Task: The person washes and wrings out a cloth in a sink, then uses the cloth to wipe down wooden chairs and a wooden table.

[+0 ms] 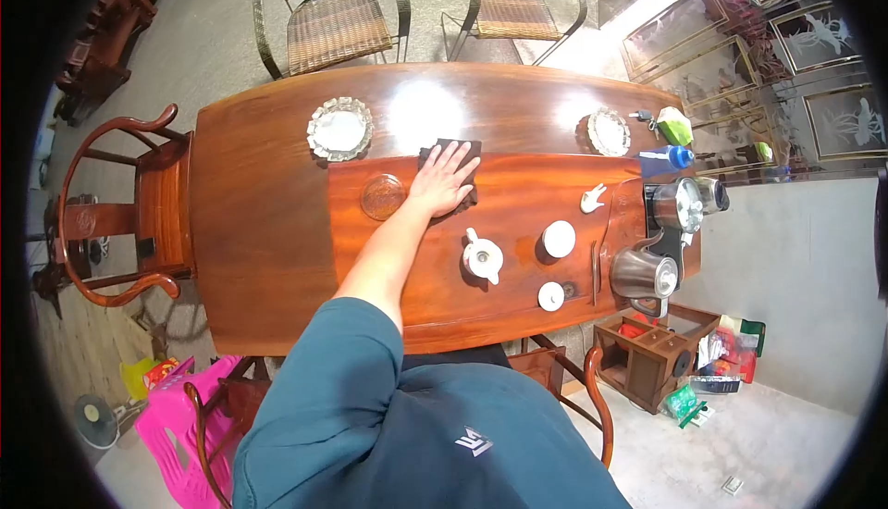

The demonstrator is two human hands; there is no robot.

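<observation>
Palm [444, 180] of your left hand is pressing flat, unclenched, on the dark cloth [453, 162]; sweeping toward 5 o'clock is risking clipping the white teapot [483, 256]. Right hand isn't showing.

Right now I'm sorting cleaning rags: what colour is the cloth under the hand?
Dark brown, nearly black. The cloth shows best in the head view.

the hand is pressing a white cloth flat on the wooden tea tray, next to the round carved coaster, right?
Not quite: the cloth is dark, not white, as the head view shows. The rest holds: the left hand lies flat on it on the wooden tea tray, next to the round carved coaster.
</observation>
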